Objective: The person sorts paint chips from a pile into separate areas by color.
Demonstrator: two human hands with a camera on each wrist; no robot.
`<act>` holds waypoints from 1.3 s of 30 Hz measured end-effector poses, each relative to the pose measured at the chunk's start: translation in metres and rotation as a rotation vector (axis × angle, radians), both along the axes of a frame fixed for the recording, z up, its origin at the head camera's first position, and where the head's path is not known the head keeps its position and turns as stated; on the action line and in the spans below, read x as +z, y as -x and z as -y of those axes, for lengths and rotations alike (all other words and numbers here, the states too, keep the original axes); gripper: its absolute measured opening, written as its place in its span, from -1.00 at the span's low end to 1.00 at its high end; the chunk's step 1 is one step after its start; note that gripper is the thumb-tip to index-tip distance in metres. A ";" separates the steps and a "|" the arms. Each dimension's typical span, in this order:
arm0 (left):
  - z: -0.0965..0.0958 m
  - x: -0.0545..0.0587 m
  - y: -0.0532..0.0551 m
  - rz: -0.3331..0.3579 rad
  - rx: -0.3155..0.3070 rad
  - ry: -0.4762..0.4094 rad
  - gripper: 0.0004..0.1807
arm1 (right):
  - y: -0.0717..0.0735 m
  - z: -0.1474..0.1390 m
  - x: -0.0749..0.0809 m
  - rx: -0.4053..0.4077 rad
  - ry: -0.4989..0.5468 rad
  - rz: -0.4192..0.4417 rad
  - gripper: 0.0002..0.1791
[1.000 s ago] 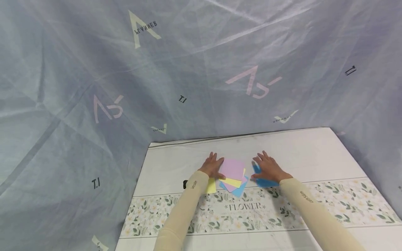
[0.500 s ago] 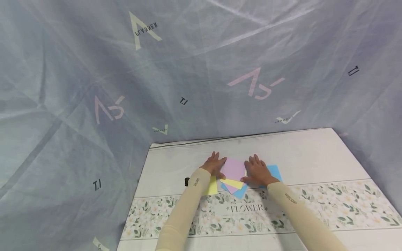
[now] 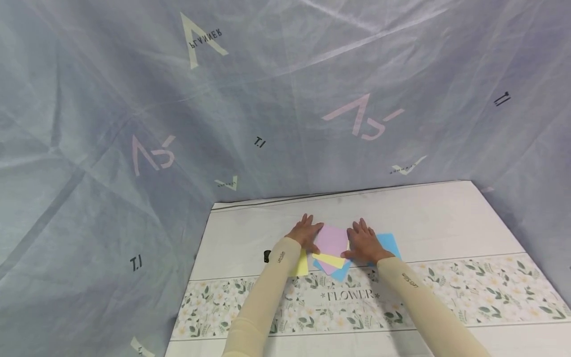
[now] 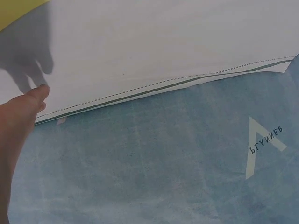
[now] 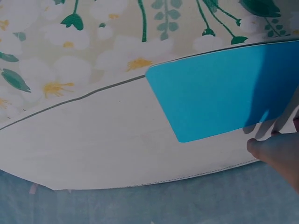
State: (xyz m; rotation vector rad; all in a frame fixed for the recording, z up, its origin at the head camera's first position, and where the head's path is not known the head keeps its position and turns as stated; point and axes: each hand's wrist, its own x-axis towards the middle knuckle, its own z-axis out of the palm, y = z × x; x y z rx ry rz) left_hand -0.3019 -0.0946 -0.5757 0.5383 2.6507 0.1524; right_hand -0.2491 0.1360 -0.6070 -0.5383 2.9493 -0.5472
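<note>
A fanned pile of square cards lies mid-table in the head view: a pink card (image 3: 331, 239) on top, a yellow card (image 3: 330, 260) and another pink one below, and a light blue card (image 3: 342, 273) lowest. My left hand (image 3: 305, 234) lies at the pile's left edge, fingers spread. Opposite it, my right hand (image 3: 363, 243) touches the right edge with extended fingers and thumb. A separate yellow card (image 3: 301, 264) sits partly under the left forearm. The separate blue card (image 5: 210, 98) lies flat beside the right hand, partly covered by it in the head view.
The white tabletop cover (image 3: 428, 213) carries a floral band with the word FLOWER (image 3: 350, 295). A small black object (image 3: 267, 256) lies left of the left forearm. Grey-blue cloth (image 3: 285, 114) hangs behind the table and along both sides.
My right hand has moved left, off the separate blue card and onto the pile's right edge. More of that blue card shows. The left hand stays at the left edge, barely shifted.
</note>
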 end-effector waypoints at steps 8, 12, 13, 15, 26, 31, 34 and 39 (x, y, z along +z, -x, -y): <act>-0.004 -0.001 0.002 -0.028 -0.011 0.025 0.10 | 0.002 -0.001 -0.002 -0.003 0.013 0.029 -0.09; -0.005 0.000 0.001 -0.038 -0.014 0.017 0.09 | 0.004 -0.004 -0.005 -0.002 0.011 0.050 -0.05; -0.006 0.001 0.001 -0.039 -0.013 0.012 0.09 | 0.004 -0.004 -0.005 -0.003 0.016 0.058 -0.05; -0.007 0.001 0.000 -0.034 -0.007 0.003 0.09 | 0.005 -0.005 -0.004 0.000 0.029 0.061 -0.09; -0.005 0.001 -0.002 -0.057 -0.007 0.015 0.07 | 0.004 -0.003 -0.003 0.028 0.051 0.019 0.19; -0.004 -0.003 0.001 -0.067 -0.015 0.012 0.09 | 0.004 -0.002 -0.005 0.030 0.045 -0.001 0.18; -0.003 -0.006 0.002 -0.054 -0.009 0.010 0.09 | 0.005 -0.001 -0.007 0.032 0.041 0.005 0.17; -0.001 -0.008 0.002 -0.026 0.000 0.006 0.10 | 0.004 -0.001 -0.007 0.037 0.046 0.011 0.17</act>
